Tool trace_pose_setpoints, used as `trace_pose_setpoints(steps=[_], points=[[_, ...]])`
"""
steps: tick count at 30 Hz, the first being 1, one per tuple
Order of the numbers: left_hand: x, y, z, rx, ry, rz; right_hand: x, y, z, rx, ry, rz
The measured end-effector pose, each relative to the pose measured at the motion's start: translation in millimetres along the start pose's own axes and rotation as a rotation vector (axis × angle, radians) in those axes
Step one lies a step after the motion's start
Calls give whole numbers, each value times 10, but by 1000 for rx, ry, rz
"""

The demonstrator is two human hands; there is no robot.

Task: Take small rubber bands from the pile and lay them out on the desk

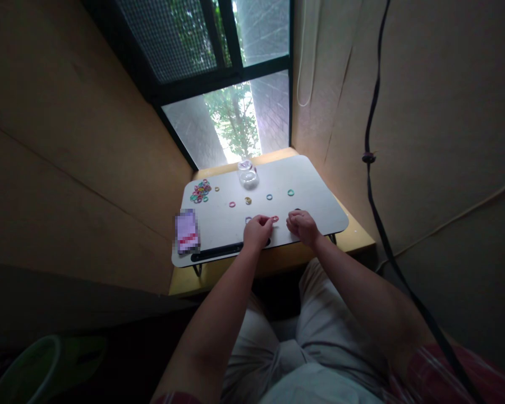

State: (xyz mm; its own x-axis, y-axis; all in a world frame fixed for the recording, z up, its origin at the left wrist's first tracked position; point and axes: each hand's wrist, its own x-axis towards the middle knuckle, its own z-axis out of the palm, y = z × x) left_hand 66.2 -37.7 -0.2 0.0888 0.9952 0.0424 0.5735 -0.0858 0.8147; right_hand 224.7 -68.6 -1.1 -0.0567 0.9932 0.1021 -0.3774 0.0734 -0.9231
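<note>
Two forearms (221, 311), two hands (257, 231), one red ring (275, 218)

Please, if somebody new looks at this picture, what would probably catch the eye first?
Most likely the bright window at the top centre, because it shines in a dim room. Next may come the heap of small coloured rings near the far left corner of the white table. Then the eye may go to the left hand's grip, which pinches a red ring near the table's front edge.
</note>
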Motion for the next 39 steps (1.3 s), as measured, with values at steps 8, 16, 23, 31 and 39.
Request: trace_pose_setpoints(steps=[8,16,23,31,39], points=[[134,-5,47,5,-45,-14,23,22,-1,-101,-17,-25],[90,-43,35,6,-69,35,29,41,-11,-201,-9,-51],[-64,-46,6,182,7,165,27,84,-30,-320,-3,-56],[-351,-102,-98,163,-14,318,-23,63,6,-518,-44,-94],[-475,-149,-117,302,-122,437,-23,97,10,-758,-152,-172]])
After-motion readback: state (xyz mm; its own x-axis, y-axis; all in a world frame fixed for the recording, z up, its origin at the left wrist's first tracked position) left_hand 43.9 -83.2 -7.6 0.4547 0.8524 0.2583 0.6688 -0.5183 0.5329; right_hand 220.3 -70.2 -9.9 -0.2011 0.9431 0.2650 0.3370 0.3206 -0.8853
